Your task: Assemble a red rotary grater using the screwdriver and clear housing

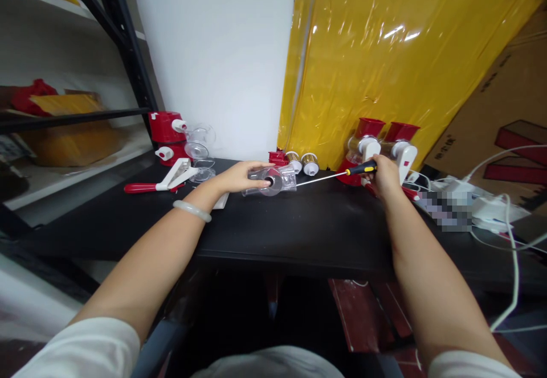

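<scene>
My left hand (245,177) is closed around a clear plastic housing (287,179) with a round opening, held just over the black table. In my right hand (384,174) is a screwdriver (329,177) with a black and yellow handle and a long thin shaft. Its tip reaches the right end of the clear housing; whether it touches anything inside I cannot tell. Behind the housing are a small red part (277,157) and two drum-shaped grater cylinders (310,164) with white ends. A white piece (221,201) lies partly hidden under my left wrist.
Red bases (167,127), clear parts (200,139) and a red-handled white crank (175,177) are on the left of the table (273,235). Two red-topped rotary graters (370,130) stand at the right, near white cables and adapters (491,210). A shelf rack (122,31) borders the left.
</scene>
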Tool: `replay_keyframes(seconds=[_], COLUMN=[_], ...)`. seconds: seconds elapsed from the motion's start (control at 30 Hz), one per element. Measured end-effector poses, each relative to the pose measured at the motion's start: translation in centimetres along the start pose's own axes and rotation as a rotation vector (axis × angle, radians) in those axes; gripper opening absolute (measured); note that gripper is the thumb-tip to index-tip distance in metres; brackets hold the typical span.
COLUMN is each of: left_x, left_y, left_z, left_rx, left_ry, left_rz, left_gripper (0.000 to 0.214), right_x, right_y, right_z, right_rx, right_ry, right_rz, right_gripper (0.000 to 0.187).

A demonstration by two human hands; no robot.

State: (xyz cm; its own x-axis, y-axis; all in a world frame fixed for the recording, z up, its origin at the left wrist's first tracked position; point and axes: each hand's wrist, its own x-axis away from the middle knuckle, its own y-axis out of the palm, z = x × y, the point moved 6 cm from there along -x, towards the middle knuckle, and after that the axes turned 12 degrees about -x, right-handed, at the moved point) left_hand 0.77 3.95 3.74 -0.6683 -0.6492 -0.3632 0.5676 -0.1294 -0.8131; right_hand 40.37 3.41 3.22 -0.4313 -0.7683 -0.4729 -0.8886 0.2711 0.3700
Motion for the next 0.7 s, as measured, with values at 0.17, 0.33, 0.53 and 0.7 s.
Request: replay_keyframes(seconds=[0.17,0.33,0.53,0.7], left_x=[0.0,0.2,0.5,0.3], left_y=[-0.6,-0.9,-0.4,-0.2], left_z=[-1.4,-2.7,-4.1,-3.9], left_rx=[0.143,0.198,0.292,0.279], left_ry=[-0.114,-0.231,-0.333,-0.321], left_rz=[0.047,0.076,0.085,0.067], left_gripper=[0.058,0.054,0.057,0.055], right_x=[0.8,1.5,2.2,2.2], right_y=[0.8,1.6,2.4,2.5], right_z=[-0.3,0.5,0.1,0.0], right_rx=[0.071,-0.049,-0.094,-0.037], right_ry=[0.025,0.258,0.241,0.105], right_rz=[-0.05,-0.119,-0.213,-0.197], right_gripper=[0.027,0.02,0.024,0.042])
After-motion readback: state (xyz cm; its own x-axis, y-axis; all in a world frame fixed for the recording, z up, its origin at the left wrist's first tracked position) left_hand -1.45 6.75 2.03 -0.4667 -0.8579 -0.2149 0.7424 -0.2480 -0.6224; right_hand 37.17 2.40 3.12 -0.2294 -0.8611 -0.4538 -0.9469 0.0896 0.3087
